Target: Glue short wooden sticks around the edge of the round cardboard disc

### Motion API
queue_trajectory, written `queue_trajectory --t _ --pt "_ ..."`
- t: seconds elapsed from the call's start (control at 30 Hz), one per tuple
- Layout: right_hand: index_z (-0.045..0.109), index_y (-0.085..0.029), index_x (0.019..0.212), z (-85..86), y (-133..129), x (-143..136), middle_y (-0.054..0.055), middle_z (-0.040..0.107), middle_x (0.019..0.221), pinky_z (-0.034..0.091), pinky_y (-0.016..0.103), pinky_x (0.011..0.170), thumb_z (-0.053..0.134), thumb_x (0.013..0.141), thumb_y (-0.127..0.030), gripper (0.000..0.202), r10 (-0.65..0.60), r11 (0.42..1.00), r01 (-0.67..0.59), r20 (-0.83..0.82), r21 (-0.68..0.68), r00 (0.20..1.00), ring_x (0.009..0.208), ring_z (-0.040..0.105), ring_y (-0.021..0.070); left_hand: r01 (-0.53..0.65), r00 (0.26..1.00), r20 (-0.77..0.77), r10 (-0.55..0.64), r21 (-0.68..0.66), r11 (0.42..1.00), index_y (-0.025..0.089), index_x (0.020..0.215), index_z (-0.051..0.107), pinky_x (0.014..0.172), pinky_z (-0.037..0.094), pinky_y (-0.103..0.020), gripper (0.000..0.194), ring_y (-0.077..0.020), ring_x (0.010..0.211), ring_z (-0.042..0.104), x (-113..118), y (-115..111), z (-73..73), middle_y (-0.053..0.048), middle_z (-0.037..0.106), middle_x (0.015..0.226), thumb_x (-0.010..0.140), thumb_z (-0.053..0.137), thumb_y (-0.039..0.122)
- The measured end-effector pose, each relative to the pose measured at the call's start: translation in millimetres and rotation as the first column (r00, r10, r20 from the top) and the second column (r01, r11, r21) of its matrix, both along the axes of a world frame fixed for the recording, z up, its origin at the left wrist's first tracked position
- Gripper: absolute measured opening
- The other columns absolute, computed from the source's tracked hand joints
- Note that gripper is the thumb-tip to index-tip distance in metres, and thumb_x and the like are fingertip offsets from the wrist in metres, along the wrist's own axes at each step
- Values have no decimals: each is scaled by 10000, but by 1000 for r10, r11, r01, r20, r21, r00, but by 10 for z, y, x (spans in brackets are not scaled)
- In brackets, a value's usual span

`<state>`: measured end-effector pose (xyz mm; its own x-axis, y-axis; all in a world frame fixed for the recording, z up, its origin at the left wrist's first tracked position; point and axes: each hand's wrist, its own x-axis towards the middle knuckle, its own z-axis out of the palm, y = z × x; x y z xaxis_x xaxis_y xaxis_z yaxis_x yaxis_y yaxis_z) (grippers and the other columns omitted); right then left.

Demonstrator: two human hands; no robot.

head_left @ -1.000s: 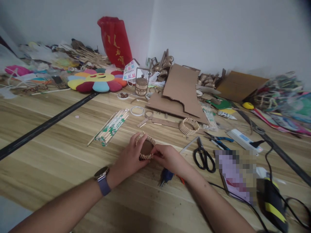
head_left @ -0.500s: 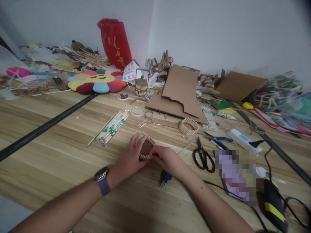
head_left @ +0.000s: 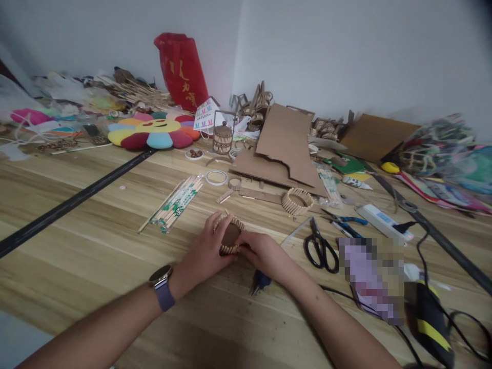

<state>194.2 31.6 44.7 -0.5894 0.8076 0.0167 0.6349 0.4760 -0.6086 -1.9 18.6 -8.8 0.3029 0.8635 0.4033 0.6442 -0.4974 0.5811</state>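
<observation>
A small round basket (head_left: 231,237) made of short wooden sticks set around a brown disc is held low over the wooden table. My left hand (head_left: 205,243), with a watch on its wrist, wraps round its left side. The fingers of my right hand (head_left: 265,251) pinch the basket's right rim; what lies between the fingertips is hidden. Under my right hand a dark blue tool, perhaps a glue gun (head_left: 261,281), shows in part. Farther back lies a similar stick ring (head_left: 297,201).
Scissors (head_left: 322,248), pliers (head_left: 348,220), a white power strip (head_left: 384,223) and trailing black cables are on the right. Packed sticks (head_left: 179,202) lie ahead on the left. Cardboard sheets (head_left: 284,138), a tape roll (head_left: 216,177) and a flower cushion (head_left: 154,130) stand farther back.
Both hands keep their hold on the basket almost unmoved. The view has shifted very slightly.
</observation>
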Motion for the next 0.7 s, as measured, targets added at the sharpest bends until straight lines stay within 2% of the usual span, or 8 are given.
queue_trajectory --t 0.43,0.6,0.7 --pt "694 -192 924 43 -9 -3 46 748 905 465 254 745 581 884 -60 178 10 1000 -11 53 26 999 846 687 196 -14 1000 -3 14 -12 1000 320 1535 230 1123 438 -623 1004 -387 1453 369 26 -4 6 -167 331 1525 731 795 114" --pt "690 -195 1222 215 -25 77 58 754 963 501 271 782 600 876 -71 379 11 997 -11 12 73 1000 888 695 204 -30 1000 -5 30 -17 999 317 1536 222 1111 445 -632 1028 -398 1461 361 41 -10 -10 -173 324 1538 722 827 147" --pt "692 -179 1218 387 -14 163 69 755 939 520 291 788 571 905 -85 348 -29 986 36 -43 161 999 884 692 207 -37 999 -29 36 -29 999 319 1537 221 1113 439 -641 1053 -404 1467 357 37 -10 -14 -175 312 1555 707 850 160"
